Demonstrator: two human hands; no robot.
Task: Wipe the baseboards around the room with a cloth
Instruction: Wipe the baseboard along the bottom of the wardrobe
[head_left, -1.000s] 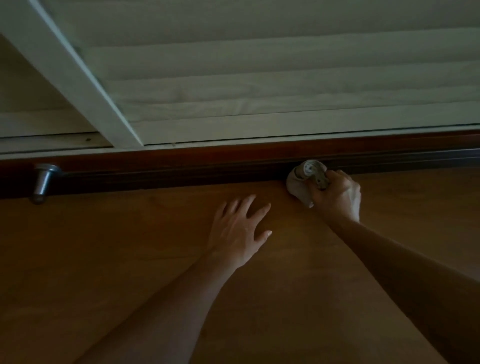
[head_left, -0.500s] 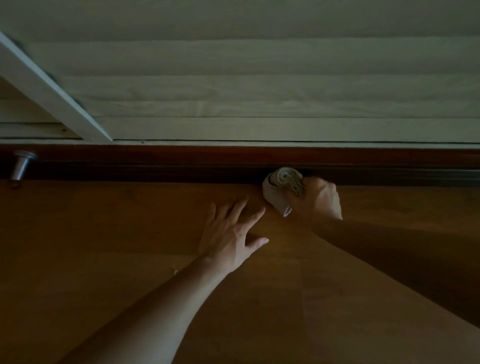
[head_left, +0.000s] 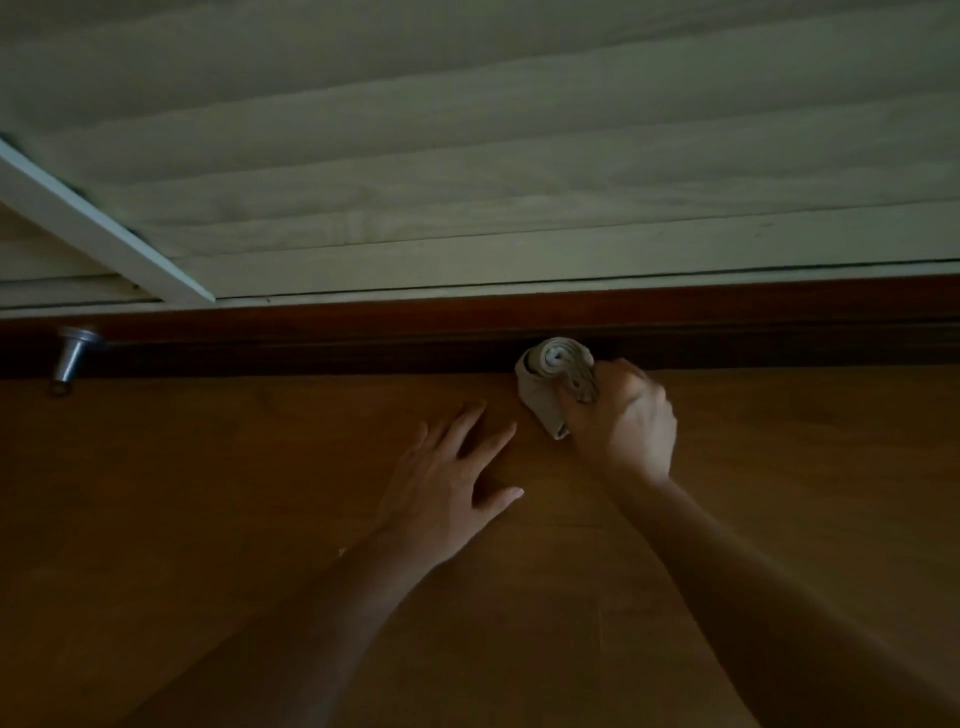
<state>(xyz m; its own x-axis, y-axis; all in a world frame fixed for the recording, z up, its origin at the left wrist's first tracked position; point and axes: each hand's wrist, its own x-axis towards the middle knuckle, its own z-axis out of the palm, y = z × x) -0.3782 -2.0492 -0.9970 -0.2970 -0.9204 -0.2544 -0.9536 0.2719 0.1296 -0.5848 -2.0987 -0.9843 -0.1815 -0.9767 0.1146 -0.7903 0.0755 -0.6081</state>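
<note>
A dark red-brown baseboard (head_left: 311, 338) runs across the view where the wooden floor meets the pale panelled wall. My right hand (head_left: 626, 421) grips a bunched grey cloth (head_left: 553, 374) and presses it against the baseboard's lower part, a little right of centre. My left hand (head_left: 449, 483) lies flat on the floor with fingers spread, just left of and nearer to me than the cloth, holding nothing.
A metal doorstop (head_left: 72, 356) sticks out at the baseboard on the far left. A white frame edge (head_left: 104, 228) slants across the pale slatted wall (head_left: 519, 182) at the upper left. Brown wooden floor (head_left: 208, 519) fills the lower half.
The cloth has stayed against the baseboard, slightly farther from the doorstop than a second ago. My left hand has stayed flat on the floor. The camera view has shifted sideways.
</note>
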